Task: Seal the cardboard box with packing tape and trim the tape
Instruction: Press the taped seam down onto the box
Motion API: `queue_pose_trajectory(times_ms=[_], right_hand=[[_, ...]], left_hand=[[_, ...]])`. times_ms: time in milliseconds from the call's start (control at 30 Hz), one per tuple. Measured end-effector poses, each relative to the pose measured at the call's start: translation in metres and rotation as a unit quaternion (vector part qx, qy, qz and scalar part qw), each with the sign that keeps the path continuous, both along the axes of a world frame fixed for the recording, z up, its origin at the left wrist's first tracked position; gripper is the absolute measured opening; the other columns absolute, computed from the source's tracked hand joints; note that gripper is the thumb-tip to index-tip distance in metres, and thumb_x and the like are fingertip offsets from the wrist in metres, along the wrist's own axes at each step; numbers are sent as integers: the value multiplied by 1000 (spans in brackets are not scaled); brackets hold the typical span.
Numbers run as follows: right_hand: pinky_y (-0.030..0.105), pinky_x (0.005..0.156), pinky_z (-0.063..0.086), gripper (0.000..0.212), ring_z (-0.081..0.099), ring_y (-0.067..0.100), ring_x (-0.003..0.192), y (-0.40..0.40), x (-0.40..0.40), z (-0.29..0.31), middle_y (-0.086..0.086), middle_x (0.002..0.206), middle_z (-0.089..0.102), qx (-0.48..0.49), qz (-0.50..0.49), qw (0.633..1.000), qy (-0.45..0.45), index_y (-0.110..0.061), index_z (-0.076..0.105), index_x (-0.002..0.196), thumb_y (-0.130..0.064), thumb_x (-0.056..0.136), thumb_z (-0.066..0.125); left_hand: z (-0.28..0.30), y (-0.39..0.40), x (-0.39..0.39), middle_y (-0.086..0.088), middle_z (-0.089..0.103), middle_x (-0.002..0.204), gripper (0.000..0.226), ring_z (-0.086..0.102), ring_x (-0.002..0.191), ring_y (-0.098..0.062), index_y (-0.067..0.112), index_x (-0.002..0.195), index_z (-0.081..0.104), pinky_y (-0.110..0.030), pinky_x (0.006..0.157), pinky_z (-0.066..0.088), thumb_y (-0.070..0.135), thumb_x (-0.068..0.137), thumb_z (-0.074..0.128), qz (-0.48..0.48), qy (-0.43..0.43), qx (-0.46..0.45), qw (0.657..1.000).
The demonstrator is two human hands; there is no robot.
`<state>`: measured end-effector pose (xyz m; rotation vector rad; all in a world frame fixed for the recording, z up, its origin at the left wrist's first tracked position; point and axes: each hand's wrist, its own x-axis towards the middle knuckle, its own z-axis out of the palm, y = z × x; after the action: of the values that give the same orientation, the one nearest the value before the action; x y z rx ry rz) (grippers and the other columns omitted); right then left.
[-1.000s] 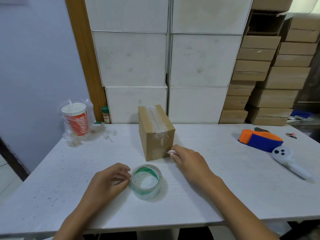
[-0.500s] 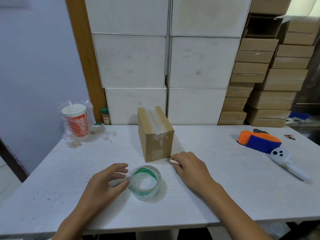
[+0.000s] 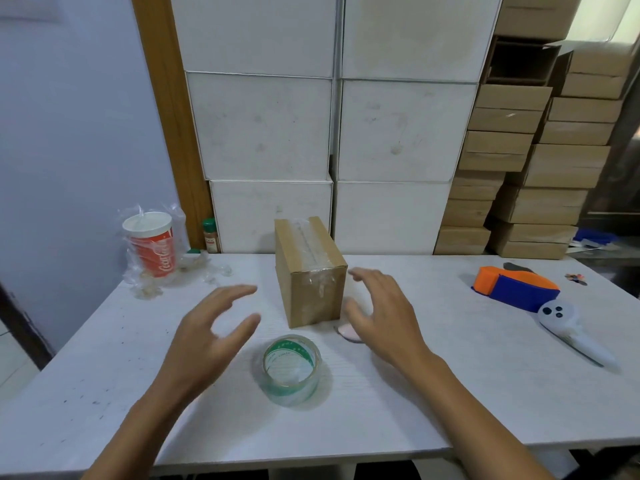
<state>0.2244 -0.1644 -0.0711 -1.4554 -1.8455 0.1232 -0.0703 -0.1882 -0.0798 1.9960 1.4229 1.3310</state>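
**Inspector:** Report the scene, largest item first.

**Operator:** I see a white tabletop (image 3: 450, 393). The cardboard box (image 3: 310, 275) stands upright near its middle, and clear tape already runs along the top seam and down the near face. The left hand (image 3: 211, 337) hovers to the left of the box and the right hand (image 3: 384, 317) to its right; neither touches it. The tape roll (image 3: 291, 370) lies flat on the tabletop in front of the box, between the two wrists. A small pink object (image 3: 348, 331), possibly the cutter, lies just under the right hand; I cannot tell more.

**Inspector:** State of the fingers?

**Operator:** Both sets are spread wide and hold nothing. The left ones are blurred.

**Inspector:** Which step is in hand?

**Operator:** I judge the upper seam sealed and trimmed. The hands flank the box as if to take it by its sides.

**Inspector:** What does the next move call for?

**Operator:** In my judgement, an even grip on both side walls, then turning the box to inspect or expose any untaped seam. The roll sits near and must not be knocked.
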Motion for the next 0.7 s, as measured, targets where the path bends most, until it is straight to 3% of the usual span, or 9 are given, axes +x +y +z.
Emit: queue_pose_trajectory(times_ms=[67, 167, 267, 333, 400, 533, 700], right_hand=[[25, 96, 43, 49, 52, 11, 127, 10, -7, 7, -13, 138, 62, 30, 23, 999, 18, -27, 58, 143, -33, 94, 58], [29, 114, 40, 52, 47, 11, 140, 27, -14, 13, -10, 151, 56, 30, 67, 997, 9, -27, 56, 149, -29, 98, 66], [28, 119, 34, 52, 44, 13, 147, 40, -19, 14, -5, 158, 53, 14, 78, 997, -17, -26, 57, 151, -30, 100, 68], [33, 120, 39, 49, 48, 14, 146, 44, -20, 12, -4, 156, 57, 10, 80, 997, -19, -25, 61, 148, -28, 100, 70], [37, 118, 44, 46, 52, 15, 143, 48, -18, 10, -4, 152, 61, 13, 80, 996, -20, -25, 65, 145, -27, 100, 71], [30, 110, 46, 39, 60, 19, 133, 54, -16, 8, -4, 144, 69, 33, 63, 997, -23, -23, 72, 137, -23, 98, 75], [26, 94, 46, 29, 68, 24, 114, 58, -19, 10, -2, 125, 79, 47, 50, 997, 22, -19, 82, 120, -16, 91, 83]], left_hand=[[16, 18, 23, 34, 64, 131, 40, 54, 123, 20, 37, 134, 71, -20, 107, 44, 30, 95, 80, -1, 16, 31, 999], [32, 43, 54, 20, 68, 138, 46, 59, 130, 1, 32, 137, 73, -24, 113, 44, 36, 92, 82, -18, 65, 63, 996], [34, 63, 70, 8, 74, 139, 48, 64, 132, -14, 27, 135, 76, -38, 115, 51, 35, 89, 84, -25, 112, 65, 991], [33, 73, 75, 5, 77, 136, 43, 65, 130, -18, 24, 131, 78, -42, 113, 53, 33, 89, 85, -25, 133, 65, 989], [30, 80, 76, 5, 78, 134, 40, 65, 131, -20, 25, 129, 80, -42, 112, 53, 28, 89, 85, -29, 145, 68, 987], [25, 92, 71, 9, 77, 136, 40, 61, 136, -15, 26, 131, 79, -35, 115, 47, 26, 91, 84, -33, 142, 46, 988], [21, 100, 68, 11, 79, 130, 37, 62, 134, -9, 27, 126, 82, -22, 106, 42, 24, 89, 87, -35, 116, 44, 992]])
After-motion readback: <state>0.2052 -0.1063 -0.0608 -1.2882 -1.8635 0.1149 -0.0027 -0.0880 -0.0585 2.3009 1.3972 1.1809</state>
